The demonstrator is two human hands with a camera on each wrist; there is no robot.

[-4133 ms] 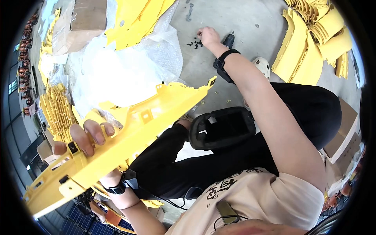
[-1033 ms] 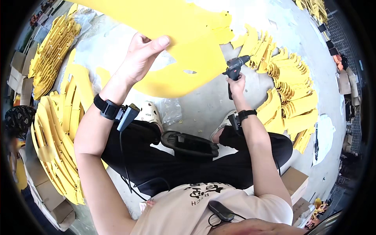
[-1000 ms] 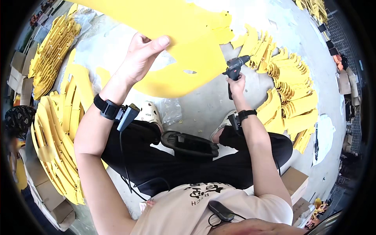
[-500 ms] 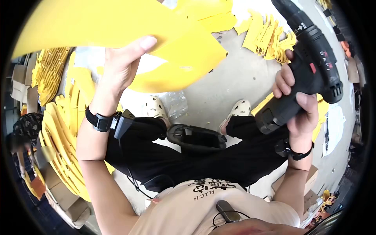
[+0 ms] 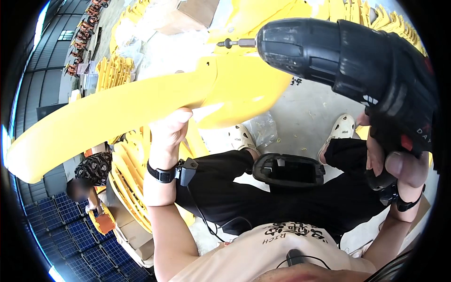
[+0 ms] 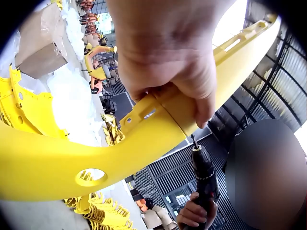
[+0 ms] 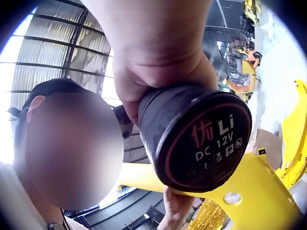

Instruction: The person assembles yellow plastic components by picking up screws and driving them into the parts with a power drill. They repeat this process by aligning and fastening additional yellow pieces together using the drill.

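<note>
My left hand [image 5: 171, 129] grips the edge of a long, curved yellow plastic panel [image 5: 122, 105], its thumb on the near face. In the left wrist view the fingers [image 6: 205, 108] wrap over the panel, close to a seam across it. My right hand [image 5: 401, 164] holds a black cordless drill [image 5: 324, 51] by its handle, raised near the head camera. A dark screw [image 5: 227, 43] sits at the end of the bit, pointing left. The left wrist view has the screw tip right by the panel's edge. The drill's battery base [image 7: 201, 143] fills much of the right wrist view.
Stacked yellow panels [image 5: 134, 174] lie at the left. Between the feet is an open black case [image 5: 286, 171]. Small dark pieces [image 5: 296, 81] lie on the floor beyond. A cardboard box [image 5: 190, 14] stands at the back; another person [image 5: 91, 176] is at far left.
Earlier the right hand was at small dark pieces on the floor; then it took up the drill. The drill has since risen close to the camera, moving left, while the panel has tilted.
</note>
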